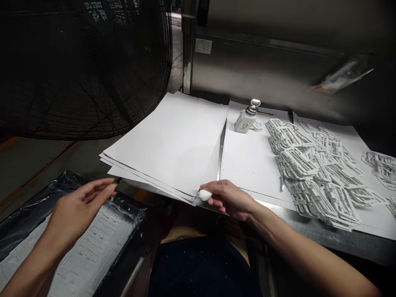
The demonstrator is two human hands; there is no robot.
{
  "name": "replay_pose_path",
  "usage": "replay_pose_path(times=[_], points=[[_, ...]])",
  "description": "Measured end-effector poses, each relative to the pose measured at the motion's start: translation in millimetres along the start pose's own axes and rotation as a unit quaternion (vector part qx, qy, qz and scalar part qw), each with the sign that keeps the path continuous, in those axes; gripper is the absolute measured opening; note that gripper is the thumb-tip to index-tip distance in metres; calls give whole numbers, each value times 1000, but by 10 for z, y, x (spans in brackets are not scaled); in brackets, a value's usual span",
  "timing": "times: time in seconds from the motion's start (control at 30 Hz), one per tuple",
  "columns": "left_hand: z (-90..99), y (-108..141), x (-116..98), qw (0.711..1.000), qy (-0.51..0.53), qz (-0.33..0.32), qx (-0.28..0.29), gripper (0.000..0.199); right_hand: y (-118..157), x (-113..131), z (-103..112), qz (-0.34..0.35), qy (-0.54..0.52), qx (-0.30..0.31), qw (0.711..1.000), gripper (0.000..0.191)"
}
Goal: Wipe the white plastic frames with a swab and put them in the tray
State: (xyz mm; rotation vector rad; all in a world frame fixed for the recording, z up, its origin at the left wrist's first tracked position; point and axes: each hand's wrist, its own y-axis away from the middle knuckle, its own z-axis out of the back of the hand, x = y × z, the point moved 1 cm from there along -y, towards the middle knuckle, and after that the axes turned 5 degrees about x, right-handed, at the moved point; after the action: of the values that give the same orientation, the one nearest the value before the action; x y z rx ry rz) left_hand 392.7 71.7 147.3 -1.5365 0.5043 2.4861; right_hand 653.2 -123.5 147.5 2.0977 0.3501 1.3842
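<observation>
At five o'clock the right hand (230, 198) pinched a white wad (205, 195) beside the paper stack (167, 140); at eight the left hand (78, 202) was bunched, hold unclear; at two, a bottle (244, 123) bore illegible print.

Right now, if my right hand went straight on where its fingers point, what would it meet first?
Probably the near corner of the left paper stack, right beside the white wad your right hand holds; depth is unclear, so it might pass over or under.

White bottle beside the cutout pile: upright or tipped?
Upright: the white bottle stands base-down on the white sheet, its metal top uppermost.
</observation>
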Motion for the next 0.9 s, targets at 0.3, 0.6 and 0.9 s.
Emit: replay_pose_path(times=[0.3,0.6,0.9], points=[[-356,-182,-109,967,240,53,64,43,-297,332,115,-35,97,-7,995,25],[-578,28,-125,948,259,132,127,36,-244,506,109,-7,-61,27,998,15],[-287,-403,-121,930,330,27,-160,30,-142,686,222,84,-241,53,966,15]])
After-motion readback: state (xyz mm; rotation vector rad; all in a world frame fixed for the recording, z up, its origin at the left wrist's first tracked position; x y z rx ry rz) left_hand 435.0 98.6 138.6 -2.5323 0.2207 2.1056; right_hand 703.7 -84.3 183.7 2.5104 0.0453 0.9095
